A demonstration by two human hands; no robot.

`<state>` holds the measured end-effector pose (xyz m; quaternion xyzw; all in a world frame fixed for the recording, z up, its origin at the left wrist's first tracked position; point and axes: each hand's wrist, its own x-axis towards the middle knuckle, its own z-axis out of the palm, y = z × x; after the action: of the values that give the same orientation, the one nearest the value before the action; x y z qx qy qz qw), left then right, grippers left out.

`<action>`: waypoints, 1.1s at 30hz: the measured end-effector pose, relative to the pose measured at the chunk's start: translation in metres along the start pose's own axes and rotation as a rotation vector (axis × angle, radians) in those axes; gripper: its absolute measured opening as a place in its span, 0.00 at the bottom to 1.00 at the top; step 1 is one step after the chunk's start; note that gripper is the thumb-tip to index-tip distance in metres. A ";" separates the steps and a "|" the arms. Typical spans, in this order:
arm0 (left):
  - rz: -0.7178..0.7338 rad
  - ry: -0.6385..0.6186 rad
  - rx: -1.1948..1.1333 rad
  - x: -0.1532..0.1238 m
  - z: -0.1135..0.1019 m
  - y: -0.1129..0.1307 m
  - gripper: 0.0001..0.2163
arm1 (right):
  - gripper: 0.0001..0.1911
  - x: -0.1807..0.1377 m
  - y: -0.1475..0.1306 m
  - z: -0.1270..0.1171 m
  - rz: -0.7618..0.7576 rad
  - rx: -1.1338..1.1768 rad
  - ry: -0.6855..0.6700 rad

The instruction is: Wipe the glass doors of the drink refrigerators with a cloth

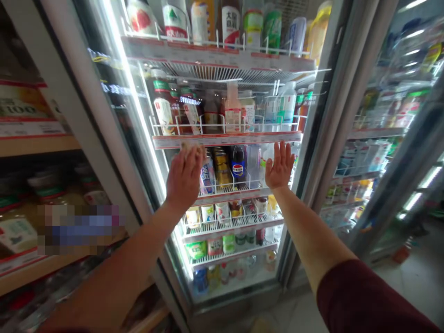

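In the head view my left hand point(183, 178) is up against the glass door point(222, 286) of a drinks cooler. Its fingers press on what looks like a crumpled beige cloth point(193, 150), mostly hidden behind them. Farther right, my right hand point(280, 165) is raised with its fingers outstretched and holds nothing. It seems to rest on the glass, though contact is hard to make out. Between the hands, behind the glass, stand a dark Pepsi bottle point(238, 166) and gold cans point(222, 169).
Bottles and cans fill several wire-fronted shelves point(227, 139) inside the cooler. A metal door frame point(333, 125) runs down the right, with another stocked cooler point(374, 129) beyond. At left, a wooden shelf point(41, 145) carries bottles. Tiled floor point(298, 314) shows below.
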<state>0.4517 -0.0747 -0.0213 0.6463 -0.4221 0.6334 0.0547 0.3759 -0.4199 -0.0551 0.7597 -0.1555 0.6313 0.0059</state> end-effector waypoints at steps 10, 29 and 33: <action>0.395 -0.064 -0.137 -0.010 0.028 0.071 0.30 | 0.36 -0.001 0.000 0.001 0.012 -0.016 0.002; 0.145 -0.146 -0.165 0.059 0.018 0.030 0.29 | 0.36 -0.003 0.000 0.002 0.022 0.018 0.032; -0.027 -0.041 -0.080 0.044 0.016 0.033 0.30 | 0.36 -0.003 0.002 0.001 0.023 0.041 0.008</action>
<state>0.4365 -0.1265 -0.0023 0.6620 -0.4395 0.6017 0.0805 0.3762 -0.4218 -0.0583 0.7555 -0.1512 0.6373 -0.0162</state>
